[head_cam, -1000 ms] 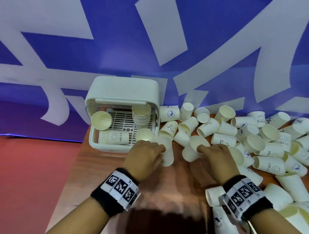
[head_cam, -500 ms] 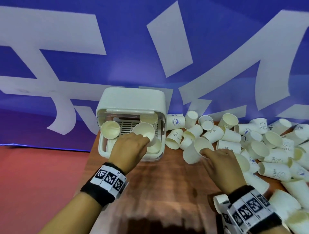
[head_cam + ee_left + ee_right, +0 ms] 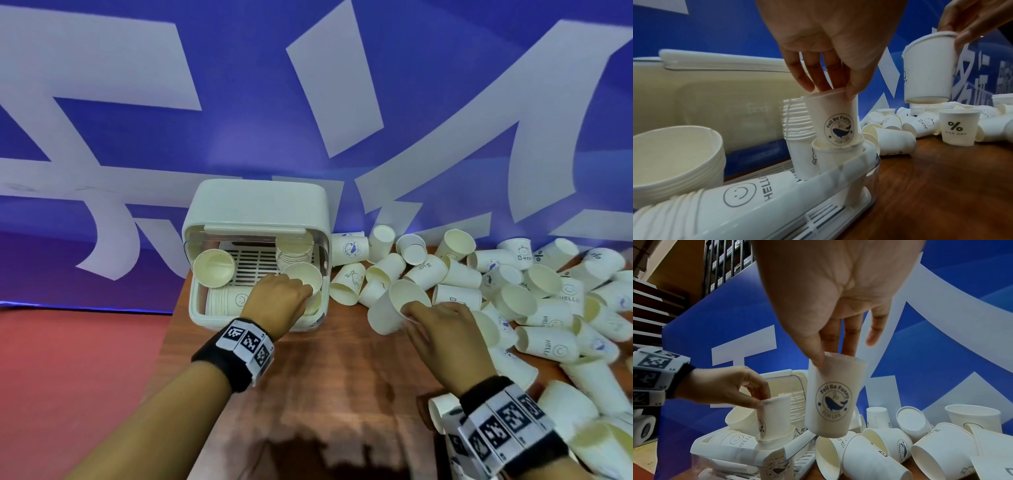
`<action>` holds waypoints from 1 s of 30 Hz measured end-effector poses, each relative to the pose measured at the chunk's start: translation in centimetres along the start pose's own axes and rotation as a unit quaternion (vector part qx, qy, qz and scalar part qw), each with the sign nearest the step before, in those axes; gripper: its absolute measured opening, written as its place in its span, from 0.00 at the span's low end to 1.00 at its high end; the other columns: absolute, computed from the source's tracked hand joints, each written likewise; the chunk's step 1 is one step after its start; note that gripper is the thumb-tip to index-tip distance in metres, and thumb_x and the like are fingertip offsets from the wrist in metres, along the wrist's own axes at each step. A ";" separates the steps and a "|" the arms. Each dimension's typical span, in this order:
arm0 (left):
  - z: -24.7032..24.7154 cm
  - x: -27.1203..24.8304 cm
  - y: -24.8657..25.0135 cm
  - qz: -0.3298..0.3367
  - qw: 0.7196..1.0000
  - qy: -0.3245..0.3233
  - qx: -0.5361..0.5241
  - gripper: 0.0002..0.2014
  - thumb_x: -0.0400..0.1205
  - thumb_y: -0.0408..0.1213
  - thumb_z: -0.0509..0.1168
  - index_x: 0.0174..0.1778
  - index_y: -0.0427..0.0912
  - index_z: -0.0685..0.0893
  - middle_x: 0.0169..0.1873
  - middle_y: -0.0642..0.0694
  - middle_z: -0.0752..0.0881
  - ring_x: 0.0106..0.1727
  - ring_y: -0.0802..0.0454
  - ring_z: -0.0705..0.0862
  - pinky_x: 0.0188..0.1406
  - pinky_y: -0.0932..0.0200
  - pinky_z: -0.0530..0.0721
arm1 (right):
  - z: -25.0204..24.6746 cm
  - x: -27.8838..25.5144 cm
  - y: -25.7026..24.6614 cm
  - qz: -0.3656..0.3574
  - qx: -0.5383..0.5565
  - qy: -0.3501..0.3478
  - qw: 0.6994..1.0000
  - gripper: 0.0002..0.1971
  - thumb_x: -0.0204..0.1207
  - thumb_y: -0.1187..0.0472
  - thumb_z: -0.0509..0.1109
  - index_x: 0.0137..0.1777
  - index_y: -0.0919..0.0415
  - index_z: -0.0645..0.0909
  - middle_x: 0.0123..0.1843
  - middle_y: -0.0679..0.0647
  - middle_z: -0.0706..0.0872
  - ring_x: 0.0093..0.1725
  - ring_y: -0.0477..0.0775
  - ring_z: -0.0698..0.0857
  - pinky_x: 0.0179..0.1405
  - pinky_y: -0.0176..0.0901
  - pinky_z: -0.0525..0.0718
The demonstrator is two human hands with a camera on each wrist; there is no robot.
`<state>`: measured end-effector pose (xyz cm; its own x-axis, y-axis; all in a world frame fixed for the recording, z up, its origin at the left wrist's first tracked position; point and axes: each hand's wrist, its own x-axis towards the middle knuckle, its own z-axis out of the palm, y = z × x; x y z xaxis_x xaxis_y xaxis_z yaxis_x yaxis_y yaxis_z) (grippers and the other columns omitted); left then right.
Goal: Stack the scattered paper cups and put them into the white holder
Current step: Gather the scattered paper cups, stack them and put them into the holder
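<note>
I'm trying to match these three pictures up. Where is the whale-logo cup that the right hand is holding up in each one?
Head view: the right hand's cup is at centre right, tilted, pinched at the rim by the right hand.
Left wrist view: upper right, above the loose cups.
Right wrist view: centre, whale logo facing the camera.
Shared landmark: the white holder, left of the cup in all three views.
</note>
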<state>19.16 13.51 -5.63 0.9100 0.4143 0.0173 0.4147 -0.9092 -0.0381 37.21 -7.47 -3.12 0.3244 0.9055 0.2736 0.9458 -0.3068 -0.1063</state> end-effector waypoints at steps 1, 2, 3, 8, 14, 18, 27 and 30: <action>0.2 0.3 0.1 -0.004 1.000 -0.007 0.000 0.10 0.59 0.38 0.80 0.25 0.47 0.84 0.19 0.49 0.81 0.21 0.46 0.81 0.20 0.61 0.75 | 0.0 0.1 -0.1 -0.001 0.002 -0.002 1.000 0.05 0.68 0.58 0.68 0.44 0.51 0.78 0.25 0.50 0.82 0.28 0.56 0.82 0.42 0.48 0.79; 0.4 0.5 0.3 -0.013 1.000 -0.013 -0.002 0.08 0.61 0.38 0.79 0.28 0.46 0.85 0.21 0.49 0.83 0.22 0.46 0.82 0.21 0.60 0.76 | 0.0 0.2 -0.2 -0.001 0.002 -0.003 1.000 0.05 0.68 0.58 0.67 0.44 0.51 0.78 0.25 0.49 0.82 0.28 0.56 0.82 0.41 0.48 0.79; 0.5 0.6 0.4 -0.021 0.999 -0.024 -0.012 0.04 0.66 0.37 0.75 0.33 0.45 0.87 0.26 0.47 0.86 0.27 0.44 0.85 0.25 0.58 0.79 | 0.0 0.3 -0.3 -0.002 0.003 -0.002 1.000 0.05 0.68 0.58 0.67 0.44 0.51 0.78 0.25 0.49 0.82 0.28 0.57 0.82 0.41 0.48 0.79; 1.4 0.5 0.7 -0.072 0.992 -0.089 -0.059 0.14 0.85 0.42 0.54 0.62 0.47 0.80 0.55 0.46 0.86 0.55 0.42 0.84 0.50 0.54 0.79 | 0.1 0.6 -1.0 -0.002 0.001 -0.012 1.000 0.12 0.64 0.64 0.78 0.43 0.52 0.79 0.26 0.50 0.83 0.28 0.56 0.82 0.40 0.47 0.78; 0.5 -2.4 -0.1 -0.106 0.982 -0.034 -0.154 0.13 0.83 0.49 0.57 0.60 0.52 0.81 0.54 0.52 0.87 0.55 0.49 0.84 0.53 0.55 0.78 | 0.4 1.7 -2.7 -0.020 0.026 -0.033 0.999 0.14 0.65 0.63 0.78 0.44 0.50 0.77 0.26 0.48 0.83 0.30 0.55 0.82 0.41 0.43 0.74; -0.8 -5.6 -1.1 -0.169 0.957 0.018 -0.237 0.09 0.82 0.47 0.61 0.51 0.52 0.85 0.47 0.55 0.89 0.48 0.53 0.86 0.45 0.54 0.82 | 0.6 4.0 -4.8 -0.052 0.031 -0.019 0.998 0.12 0.65 0.61 0.79 0.43 0.50 0.79 0.26 0.48 0.81 0.30 0.53 0.81 0.42 0.41 0.73; -4.3 -10.0 -2.9 -0.228 0.935 0.119 -0.246 0.05 0.79 0.41 0.66 0.46 0.51 0.87 0.39 0.56 0.90 0.38 0.53 0.85 0.31 0.61 0.70 | 3.5 7.4 -9.8 -0.095 0.024 -0.046 0.994 0.12 0.59 0.61 0.82 0.36 0.54 0.81 0.23 0.51 0.81 0.26 0.56 0.81 0.31 0.43 0.79; -4.6 -10.6 -3.5 -0.223 0.934 0.131 -0.246 0.06 0.79 0.42 0.64 0.45 0.52 0.87 0.37 0.57 0.89 0.36 0.55 0.85 0.32 0.61 0.72 | 4.6 8.0 -10.4 -0.105 0.000 -0.079 0.991 0.14 0.54 0.61 0.84 0.34 0.53 0.81 0.22 0.50 0.81 0.25 0.55 0.81 0.30 0.42 0.79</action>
<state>8.06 12.07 -1.07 0.5889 0.7904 0.1687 0.6437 -0.5849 0.4935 29.93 4.25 -4.20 0.1147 0.9839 0.1370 0.9923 -0.1070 -0.0622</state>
